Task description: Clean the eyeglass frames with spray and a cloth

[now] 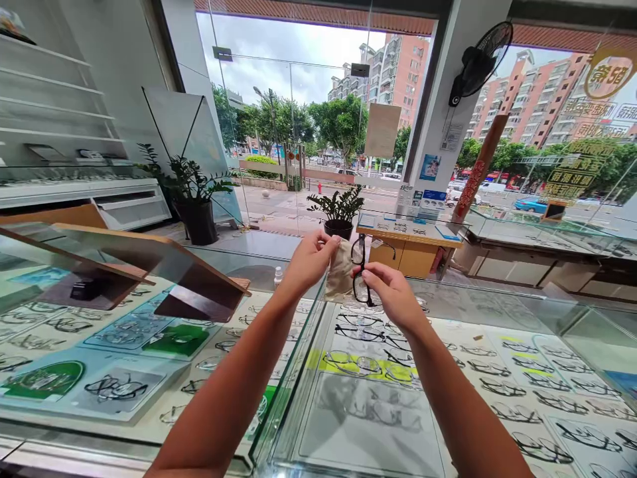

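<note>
Over the glass display case, my left hand [313, 257] pinches the upper edge of a light beige cloth [339, 273], which hangs down from the fingers. Just right of it, my right hand [391, 289] grips a pair of black-framed glasses [360, 271] near the middle. The glasses are held upright on end, one lens above the other, with a temple arm sticking out to the right. They overlap the right edge of the cloth; whether they touch it I cannot tell.
Glass cases [303, 345] with rows of glasses lie below and on both sides. Mirrors with wooden edges [164, 262] stand at the left, and a small white bottle [278, 277] is near my left wrist. Potted plants [199, 219] stand farther off.
</note>
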`<state>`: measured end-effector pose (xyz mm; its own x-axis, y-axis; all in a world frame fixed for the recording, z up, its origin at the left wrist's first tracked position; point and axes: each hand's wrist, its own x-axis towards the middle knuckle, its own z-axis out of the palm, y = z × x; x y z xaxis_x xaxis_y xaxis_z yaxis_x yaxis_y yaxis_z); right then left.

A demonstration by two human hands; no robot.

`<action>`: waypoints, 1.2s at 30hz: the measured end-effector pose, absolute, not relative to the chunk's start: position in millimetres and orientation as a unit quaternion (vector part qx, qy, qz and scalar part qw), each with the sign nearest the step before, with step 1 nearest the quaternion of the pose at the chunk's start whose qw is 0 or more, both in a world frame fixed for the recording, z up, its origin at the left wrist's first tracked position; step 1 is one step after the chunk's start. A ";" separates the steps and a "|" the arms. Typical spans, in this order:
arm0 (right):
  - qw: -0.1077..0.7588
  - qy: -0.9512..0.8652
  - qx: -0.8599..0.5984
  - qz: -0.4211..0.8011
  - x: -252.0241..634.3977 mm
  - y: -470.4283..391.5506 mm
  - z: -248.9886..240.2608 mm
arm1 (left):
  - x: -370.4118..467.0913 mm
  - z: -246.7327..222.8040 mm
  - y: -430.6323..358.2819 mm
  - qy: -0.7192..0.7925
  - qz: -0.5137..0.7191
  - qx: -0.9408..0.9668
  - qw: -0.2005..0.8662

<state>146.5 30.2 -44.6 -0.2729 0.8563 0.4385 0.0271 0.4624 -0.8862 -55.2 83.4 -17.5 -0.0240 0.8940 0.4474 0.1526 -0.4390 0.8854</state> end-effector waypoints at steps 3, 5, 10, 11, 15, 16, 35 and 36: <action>0.513 -0.686 -0.320 0.404 148.7 32.8 -45.6 | -46.3 -18.9 78.9 0.402 0.563 0.634 0.345; 0.518 -0.682 -0.326 0.400 149.4 34.5 -46.5 | -41.4 -18.5 75.5 0.380 0.557 0.639 0.371; 0.544 -0.661 -0.356 0.375 148.4 37.5 -49.1 | -35.8 -15.8 68.1 0.342 0.561 0.638 0.402; 0.543 -0.662 -0.354 0.377 147.8 37.6 -49.6 | -35.2 -15.2 66.5 0.335 0.560 0.642 0.402; 0.538 -0.670 -0.332 0.388 145.4 36.6 -50.9 | -31.5 -14.9 61.4 0.330 0.554 0.669 0.371; 0.538 -0.671 -0.330 0.389 145.2 36.0 -50.5 | -30.2 -15.6 60.9 0.329 0.555 0.671 0.365; 0.553 -0.658 -0.293 0.419 146.8 29.7 -39.9 | -11.5 -29.0 55.9 0.294 0.623 0.658 0.305; 0.554 -0.658 -0.292 0.419 147.1 29.8 -39.5 | -10.1 -29.5 57.1 0.292 0.625 0.654 0.311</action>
<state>147.1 29.8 -39.5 -0.2164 0.8483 0.4833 -0.0802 0.4779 -0.8748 -10.1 57.1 -29.5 0.0486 0.7706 0.6355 -0.0079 -0.6359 0.7717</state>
